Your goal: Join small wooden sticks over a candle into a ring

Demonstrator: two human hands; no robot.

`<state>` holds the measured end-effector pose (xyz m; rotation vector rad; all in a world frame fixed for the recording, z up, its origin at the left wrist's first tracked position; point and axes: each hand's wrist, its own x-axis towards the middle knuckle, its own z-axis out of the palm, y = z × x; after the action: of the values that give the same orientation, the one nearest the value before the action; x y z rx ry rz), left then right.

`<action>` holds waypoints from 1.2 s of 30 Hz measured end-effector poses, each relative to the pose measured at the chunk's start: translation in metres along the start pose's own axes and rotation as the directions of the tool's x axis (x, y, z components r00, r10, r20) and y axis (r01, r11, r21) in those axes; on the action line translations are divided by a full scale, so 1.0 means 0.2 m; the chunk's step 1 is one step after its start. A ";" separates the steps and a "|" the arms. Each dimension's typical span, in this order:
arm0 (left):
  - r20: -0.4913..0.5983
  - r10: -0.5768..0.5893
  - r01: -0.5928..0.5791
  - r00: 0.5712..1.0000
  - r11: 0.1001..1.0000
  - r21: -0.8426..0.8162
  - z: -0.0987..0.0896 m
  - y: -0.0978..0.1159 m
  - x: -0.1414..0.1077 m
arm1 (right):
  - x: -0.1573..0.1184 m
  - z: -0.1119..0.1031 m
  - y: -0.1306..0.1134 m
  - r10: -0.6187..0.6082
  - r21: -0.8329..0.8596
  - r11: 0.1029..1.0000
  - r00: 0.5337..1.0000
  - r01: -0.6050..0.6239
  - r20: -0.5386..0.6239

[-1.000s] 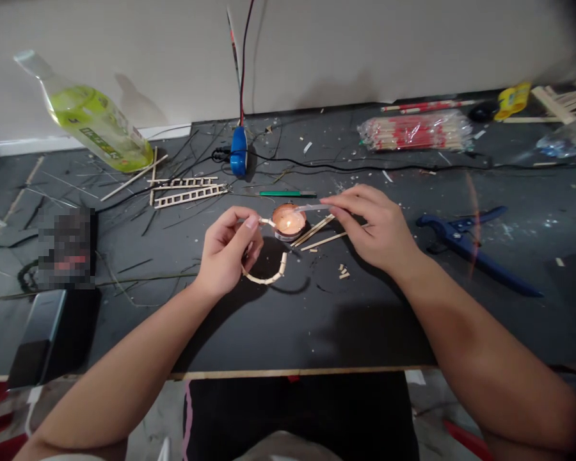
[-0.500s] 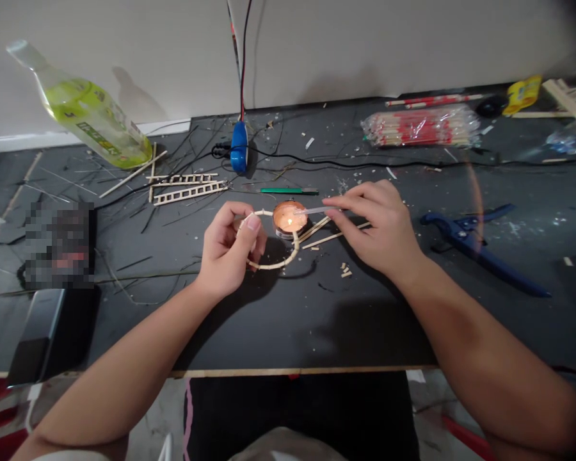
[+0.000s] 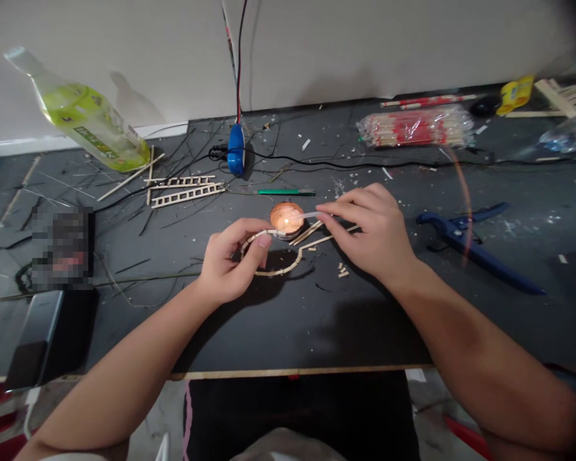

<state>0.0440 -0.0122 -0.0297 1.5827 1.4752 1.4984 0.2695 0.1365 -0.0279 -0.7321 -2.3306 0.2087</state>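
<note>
A lit tealight (image 3: 287,218) burns in its metal cup on the dark tabletop, with an orange glow in the wax. My left hand (image 3: 233,259) is shut on a curved strip of jointed bamboo sticks (image 3: 281,272), which arcs from my fingers to just below and beside the candle. My right hand (image 3: 365,234) pinches a translucent stick, likely a glue stick (image 3: 307,216), and its tip reaches over the flame. Loose wooden sticks (image 3: 324,238) lie under my right fingers, which hide part of them.
Small ladders of sticks (image 3: 185,192) and a green strip (image 3: 285,192) lie behind the candle. Blue-handled cutters (image 3: 465,240) lie to the right. Further back are a bottle (image 3: 84,128), a blue plug (image 3: 236,150), black cables, and a bag of sticks (image 3: 415,126).
My left hand has turned the curved bamboo strip, swinging its free end up and to the right, closer to the candle. The translucent stick stays over the flame.
</note>
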 end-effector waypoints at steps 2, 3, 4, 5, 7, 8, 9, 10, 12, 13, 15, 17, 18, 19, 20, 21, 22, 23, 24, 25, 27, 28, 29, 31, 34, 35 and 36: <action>-0.046 -0.027 0.025 0.999 0.999 -0.045 0.01 0.00 0.00 | 0.00 0.01 0.00 0.004 0.002 1.000 1.000 -0.004 -0.005; -0.070 -0.034 0.029 0.997 0.997 -0.064 0.01 0.00 0.00 | 0.00 0.01 0.00 0.004 0.000 1.000 1.000 -0.004 -0.009; -0.090 -0.036 0.029 0.995 0.997 -0.077 0.01 -0.01 0.00 | 0.00 0.01 0.00 0.002 -0.002 1.000 1.000 -0.002 -0.014; -0.106 -0.037 0.028 0.994 0.996 -0.082 0.01 -0.01 0.00 | 0.00 0.01 0.00 -0.001 -0.006 1.000 1.000 0.001 -0.016; -0.123 -0.036 0.029 0.992 0.998 -0.063 0.01 -0.01 0.00 | 0.00 0.01 0.00 -0.001 -0.013 1.000 1.000 0.000 -0.023; -0.122 -0.037 0.032 0.992 0.998 -0.046 0.01 -0.01 0.00 | 0.00 0.01 0.00 0.003 -0.016 1.000 1.000 -0.003 -0.024; -0.114 -0.038 0.035 0.993 0.999 -0.028 0.01 -0.01 0.00 | 0.00 0.01 -0.01 0.006 -0.018 1.000 1.000 -0.006 -0.024; -0.102 -0.037 0.036 0.994 0.999 -0.014 0.02 0.00 -0.01 | 0.00 0.01 -0.01 0.008 -0.019 1.000 1.000 -0.008 -0.024; -0.072 -0.037 0.037 0.997 0.999 -0.001 0.02 0.00 -0.01 | 0.00 0.01 -0.01 0.007 -0.018 1.000 1.000 -0.007 -0.025; -0.059 -0.037 0.037 0.998 0.999 -0.002 0.01 0.00 -0.01 | 0.00 0.01 -0.01 0.004 -0.016 1.000 1.000 -0.005 -0.023; -0.046 -0.038 0.038 0.998 0.999 -0.005 0.01 0.00 -0.02 | 0.00 0.01 0.00 0.003 -0.011 1.000 1.000 -0.003 -0.022; -0.046 -0.047 0.046 0.998 0.999 -0.013 0.01 0.01 -0.02 | 0.00 0.01 0.00 0.006 -0.002 1.000 1.000 -0.006 -0.021; -0.048 -0.051 0.051 0.998 0.999 -0.018 0.01 0.00 -0.02 | 0.00 0.01 -0.01 0.008 0.003 1.000 1.000 -0.008 -0.022; -0.051 -0.056 0.055 0.997 0.998 -0.022 0.01 0.00 -0.02 | 0.00 0.01 -0.01 0.012 0.006 1.000 1.000 -0.011 -0.021; -0.050 -0.059 0.057 0.997 0.998 -0.025 0.01 0.00 -0.02 | 0.00 0.01 -0.01 0.014 0.009 1.000 1.000 -0.014 -0.023; -0.049 -0.061 0.060 0.997 0.998 -0.028 0.01 0.00 -0.02 | 0.00 0.01 -0.01 0.017 0.011 1.000 1.000 -0.016 -0.022; -0.048 -0.062 0.061 0.997 0.998 -0.030 0.01 0.00 -0.02 | 0.00 0.01 -0.01 0.018 0.011 1.000 1.000 -0.018 -0.022; -0.045 -0.063 0.061 0.997 0.998 -0.033 0.01 0.00 -0.02 | 0.00 0.01 -0.01 0.017 0.010 1.000 1.000 -0.017 -0.022; -0.043 -0.064 0.063 0.997 0.997 -0.036 0.01 0.00 -0.02 | 0.00 0.01 -0.01 0.013 0.011 1.000 1.000 -0.013 -0.023; -0.042 -0.065 0.063 0.997 0.997 -0.040 0.01 0.00 -0.01 | 0.00 0.01 -0.01 0.009 0.011 1.000 1.000 -0.009 -0.024; -0.045 -0.065 0.063 0.997 0.997 -0.047 0.01 0.00 -0.01 | 0.00 0.01 -0.01 0.003 0.015 1.000 1.000 -0.003 -0.025; -0.048 -0.064 0.062 0.997 0.997 -0.049 0.01 0.00 -0.01 | 0.00 0.01 -0.01 0.003 0.018 1.000 1.000 -0.003 -0.025; -0.052 -0.065 0.063 0.997 0.997 -0.050 0.01 0.00 -0.01 | 0.00 0.01 -0.01 0.005 0.021 1.000 1.000 -0.005 -0.025; -0.053 -0.070 0.067 0.996 0.996 -0.055 0.01 0.00 -0.01 | 0.00 0.01 -0.01 0.013 0.025 1.000 1.000 -0.012 -0.025; -0.045 -0.075 0.072 0.996 0.995 -0.064 0.01 0.00 -0.02 | 0.00 0.01 -0.01 0.021 0.035 0.999 0.999 -0.020 -0.029; -0.042 -0.070 0.067 0.997 0.996 -0.067 0.01 0.00 -0.02 | 0.00 0.01 -0.02 0.023 0.039 0.999 0.999 -0.022 -0.029; -0.042 -0.064 0.061 0.997 0.996 -0.070 0.01 0.00 -0.02 | 0.00 0.01 -0.02 0.025 0.042 0.999 0.999 -0.024 -0.030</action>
<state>0.0471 -0.0155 -0.0312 1.4595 1.4676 1.5404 0.2667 0.1341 -0.0281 -0.7388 -2.2825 0.2543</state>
